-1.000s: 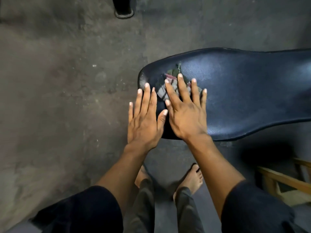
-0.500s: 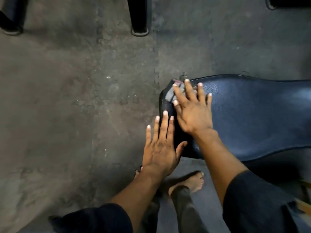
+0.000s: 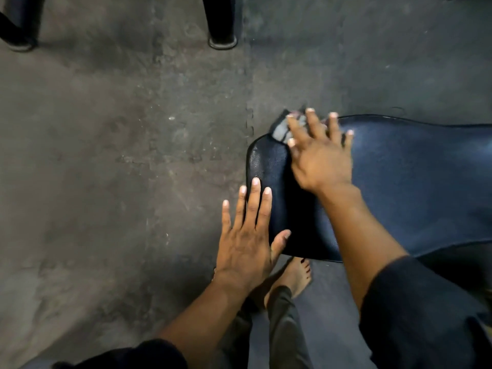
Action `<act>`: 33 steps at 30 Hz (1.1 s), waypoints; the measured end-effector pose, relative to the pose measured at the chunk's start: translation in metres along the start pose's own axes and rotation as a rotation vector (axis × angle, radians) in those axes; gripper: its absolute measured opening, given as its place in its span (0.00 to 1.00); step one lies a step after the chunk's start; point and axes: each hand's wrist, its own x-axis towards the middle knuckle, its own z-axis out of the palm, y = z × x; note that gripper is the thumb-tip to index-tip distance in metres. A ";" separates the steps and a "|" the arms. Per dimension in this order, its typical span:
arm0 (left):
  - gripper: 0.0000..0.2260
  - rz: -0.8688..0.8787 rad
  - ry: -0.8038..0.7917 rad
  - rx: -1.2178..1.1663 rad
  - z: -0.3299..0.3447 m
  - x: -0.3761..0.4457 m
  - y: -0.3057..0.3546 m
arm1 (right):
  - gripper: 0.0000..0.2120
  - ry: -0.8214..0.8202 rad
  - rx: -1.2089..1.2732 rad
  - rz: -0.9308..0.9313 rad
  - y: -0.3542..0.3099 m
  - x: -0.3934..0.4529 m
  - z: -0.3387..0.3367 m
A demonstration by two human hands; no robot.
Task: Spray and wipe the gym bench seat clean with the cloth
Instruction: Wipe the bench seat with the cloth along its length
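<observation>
The black padded bench seat (image 3: 412,187) fills the right side of the head view, its rounded end pointing left. A small grey cloth (image 3: 281,129) lies at the seat's far left corner, partly hanging past the edge. My right hand (image 3: 322,158) presses flat on the cloth with fingers spread, slightly blurred. My left hand (image 3: 247,235) lies flat with fingers apart on the seat's near left edge and holds nothing.
Dark rubber floor mats surround the bench. Two black equipment legs (image 3: 222,35) (image 3: 18,41) stand on the floor at the top. My bare foot (image 3: 295,275) is below the seat's near edge.
My right hand has slid the cloth from the middle of the seat's end to its far left corner. My left hand has drawn back toward the near edge.
</observation>
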 end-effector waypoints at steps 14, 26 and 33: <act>0.38 -0.009 -0.015 -0.076 -0.024 0.049 0.013 | 0.27 0.113 0.104 0.228 0.079 -0.019 -0.004; 0.25 0.160 -0.135 -0.148 -0.070 0.191 0.057 | 0.31 0.068 0.041 -0.035 0.088 -0.098 0.025; 0.28 0.222 -0.049 0.064 -0.049 0.192 0.053 | 0.30 0.166 0.099 0.116 0.100 -0.042 0.013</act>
